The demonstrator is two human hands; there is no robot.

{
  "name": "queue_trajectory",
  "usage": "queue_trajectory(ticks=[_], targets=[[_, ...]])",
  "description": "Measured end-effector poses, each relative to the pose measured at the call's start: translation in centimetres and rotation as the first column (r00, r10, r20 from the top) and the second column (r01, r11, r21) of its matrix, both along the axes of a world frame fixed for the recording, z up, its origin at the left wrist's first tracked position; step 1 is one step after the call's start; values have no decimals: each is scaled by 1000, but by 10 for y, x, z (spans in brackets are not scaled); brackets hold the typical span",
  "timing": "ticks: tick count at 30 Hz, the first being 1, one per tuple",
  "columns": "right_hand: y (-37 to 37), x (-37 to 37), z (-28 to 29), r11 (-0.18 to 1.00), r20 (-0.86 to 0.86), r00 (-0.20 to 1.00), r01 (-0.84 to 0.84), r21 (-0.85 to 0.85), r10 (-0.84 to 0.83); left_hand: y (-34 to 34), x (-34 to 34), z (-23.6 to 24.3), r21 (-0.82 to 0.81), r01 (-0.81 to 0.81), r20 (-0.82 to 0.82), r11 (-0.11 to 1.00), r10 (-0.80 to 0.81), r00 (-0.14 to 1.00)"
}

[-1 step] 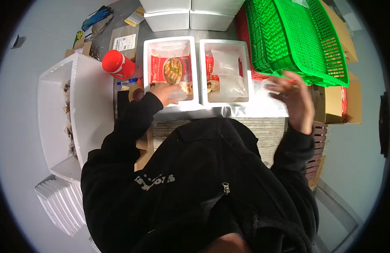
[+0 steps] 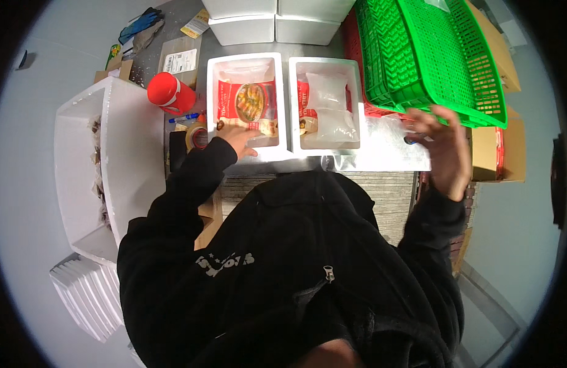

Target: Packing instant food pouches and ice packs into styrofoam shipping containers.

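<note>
My left hand (image 2: 236, 138) spreads its fingers over the flat red plastic bag (image 2: 250, 101), maybe to steady it in the left white foam box (image 2: 212, 92), while my right hand (image 2: 447, 147) hangs, fingers apart, near the green plastic crate (image 2: 443, 67).

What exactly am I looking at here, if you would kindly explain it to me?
There is no machine, only a person's bare hands, seen by a downward-looking fisheye camera worn on the head, which bends straight edges. The left hand lies open over a red food pouch in the left white foam box. The right foam box, beside it on the metal table, holds translucent packs over red packaging. The right hand is raised near a green plastic crate; blur hides whether it holds anything.
</note>
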State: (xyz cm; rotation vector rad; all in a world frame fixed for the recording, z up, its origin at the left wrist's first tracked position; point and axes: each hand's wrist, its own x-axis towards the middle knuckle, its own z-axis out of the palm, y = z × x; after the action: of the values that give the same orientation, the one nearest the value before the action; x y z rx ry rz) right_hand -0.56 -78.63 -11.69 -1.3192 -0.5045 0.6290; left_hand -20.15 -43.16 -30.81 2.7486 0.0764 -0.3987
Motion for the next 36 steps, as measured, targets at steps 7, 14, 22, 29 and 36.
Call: queue_trajectory(ticks=[7,14,22,29,36], targets=[[-41,128,98,982,504,851,188,-31,-147,-31,-6,-40,113,-143,120,983,130,984],[34,447,40,601,856,269,620,-504,441,-101,3,-9,-310,-587,394,748,662,637],[92,562,-68,185,659,688,636,-749,304,-170,-18,9,-189,-793,246,579,810,533],[88,604,-95,370,627,631,506,-779,457,-163,-5,7,-341,-826,381,448,869,314],[101,382,33,676,649,691,314,-667,319,-100,31,23,-416,-740,444,529,828,343]])
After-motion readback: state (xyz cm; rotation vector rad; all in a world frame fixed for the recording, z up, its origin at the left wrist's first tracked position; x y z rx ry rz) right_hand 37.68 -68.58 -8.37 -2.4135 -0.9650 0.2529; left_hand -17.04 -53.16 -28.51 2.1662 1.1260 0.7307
